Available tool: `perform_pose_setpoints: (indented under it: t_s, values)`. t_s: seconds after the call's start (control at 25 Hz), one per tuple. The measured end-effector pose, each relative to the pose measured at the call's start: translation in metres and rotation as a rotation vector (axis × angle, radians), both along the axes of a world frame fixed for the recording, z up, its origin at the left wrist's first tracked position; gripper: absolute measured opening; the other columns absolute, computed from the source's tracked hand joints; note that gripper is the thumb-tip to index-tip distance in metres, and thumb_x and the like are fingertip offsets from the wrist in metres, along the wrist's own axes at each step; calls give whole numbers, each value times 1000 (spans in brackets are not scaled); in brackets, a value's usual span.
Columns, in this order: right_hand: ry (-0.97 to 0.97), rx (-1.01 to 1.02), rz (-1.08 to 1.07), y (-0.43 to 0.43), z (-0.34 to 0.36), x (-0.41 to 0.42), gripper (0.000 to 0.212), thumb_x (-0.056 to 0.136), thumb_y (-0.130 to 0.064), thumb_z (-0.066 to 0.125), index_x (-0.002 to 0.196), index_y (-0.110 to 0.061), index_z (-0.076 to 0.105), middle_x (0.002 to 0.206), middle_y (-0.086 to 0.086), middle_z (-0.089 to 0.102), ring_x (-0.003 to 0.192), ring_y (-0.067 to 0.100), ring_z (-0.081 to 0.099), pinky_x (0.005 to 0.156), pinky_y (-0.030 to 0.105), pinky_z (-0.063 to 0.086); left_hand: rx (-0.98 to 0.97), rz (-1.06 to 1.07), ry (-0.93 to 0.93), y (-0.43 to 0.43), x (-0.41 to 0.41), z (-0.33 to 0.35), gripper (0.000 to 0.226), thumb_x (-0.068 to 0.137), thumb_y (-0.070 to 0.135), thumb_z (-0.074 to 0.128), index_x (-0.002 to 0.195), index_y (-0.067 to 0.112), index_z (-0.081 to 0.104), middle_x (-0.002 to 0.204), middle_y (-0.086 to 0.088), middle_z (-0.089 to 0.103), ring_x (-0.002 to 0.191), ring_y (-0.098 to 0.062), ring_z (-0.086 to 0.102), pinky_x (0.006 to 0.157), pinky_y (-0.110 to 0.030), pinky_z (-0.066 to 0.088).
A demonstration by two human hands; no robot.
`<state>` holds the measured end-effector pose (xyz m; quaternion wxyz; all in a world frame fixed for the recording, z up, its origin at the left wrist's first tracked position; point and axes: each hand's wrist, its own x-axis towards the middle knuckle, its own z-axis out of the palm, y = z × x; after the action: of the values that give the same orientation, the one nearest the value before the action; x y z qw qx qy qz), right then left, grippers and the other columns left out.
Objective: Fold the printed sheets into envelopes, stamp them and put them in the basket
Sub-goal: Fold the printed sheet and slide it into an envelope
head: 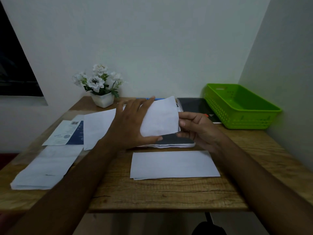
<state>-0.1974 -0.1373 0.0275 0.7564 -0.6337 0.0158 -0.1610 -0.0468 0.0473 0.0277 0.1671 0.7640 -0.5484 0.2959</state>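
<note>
Head view: fingers (188, 116) of left hand (128, 122) and right hand (198, 131) pinch folded sheet (160, 116) near green basket (245, 122).

Potted white flowers (99, 82), black notebook (193, 107)

The wooden table (169, 192) carries a white flower pot (103, 100) at eleven o'clock and a blue pen (157, 99) at twelve; a dark book (194, 106) lies at one o'clock, just beside the green basket (243, 114) at two; a dark-covered stack (176, 143) lies in the middle, with a folded sheet (174, 164) near it at six; at ten a leaflet (67, 133) and a loose sheet (98, 126) lie side by side; a pile of sheets (45, 168) lies at eight.
</note>
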Motion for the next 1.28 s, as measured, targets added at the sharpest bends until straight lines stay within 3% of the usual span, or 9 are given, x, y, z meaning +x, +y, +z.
perform_pose_setpoints:
  t_s: [0.12, 0.24, 0.44, 0.6, 0.88, 1.12, 1.28]
  values:
    - [-18, -17, -4, 3, -1, 0, 30, 58, -20, 75, 88, -17, 79, 86, 3, 76, 71, 13, 72, 55, 22, 58, 9, -11, 16, 2, 0, 0, 104, 66, 83, 46, 145, 17, 29, 137, -4, 44, 123, -22, 42, 103, -48, 29]
    - [-42, -65, -39, 6, -3, 2, 32, 64, -13, 79, 96, -13, 74, 87, 3, 76, 71, 14, 71, 54, 24, 58, 33, -17, 7, 1, -2, 0, 105, 66, 82, 47, 145, 17, 28, 138, -5, 43, 123, -22, 40, 103, -47, 28]
    - [2, -161, -161, 8, -5, 6, 15, 85, -9, 63, 97, -13, 71, 83, 3, 75, 68, 15, 69, 53, 25, 58, 50, -23, -14, -2, -6, -2, 102, 66, 78, 51, 144, 16, 30, 135, -8, 45, 120, -24, 41, 100, -46, 30]
    - [55, -167, -210, 8, -6, 6, 15, 93, -11, 57, 92, -13, 72, 79, 3, 74, 62, 14, 67, 49, 24, 55, 23, -32, -31, -3, -6, -1, 101, 64, 73, 54, 143, 13, 32, 134, -11, 45, 119, -26, 41, 100, -48, 30]
    - [80, -223, -357, 8, -9, 10, 17, 91, -12, 60, 86, -23, 73, 85, 5, 76, 78, 22, 70, 63, 32, 56, -11, -131, -60, -3, -12, 2, 97, 63, 66, 63, 140, 12, 36, 133, -8, 46, 120, -22, 40, 103, -44, 26]
    - [9, -308, -434, 12, -6, 8, 16, 85, -4, 67, 86, -19, 71, 71, -2, 74, 60, 12, 68, 49, 24, 53, -44, -147, -62, 2, -10, 6, 93, 66, 66, 58, 138, 10, 35, 133, -12, 49, 119, -24, 42, 102, -44, 28]
    - [-38, -419, -427, 14, -7, 9, 34, 78, 10, 69, 98, -17, 70, 88, 5, 72, 73, 8, 68, 60, 27, 57, 6, -130, -152, -1, -16, 7, 94, 64, 60, 65, 138, 7, 39, 132, -10, 48, 119, -25, 42, 100, -44, 27]
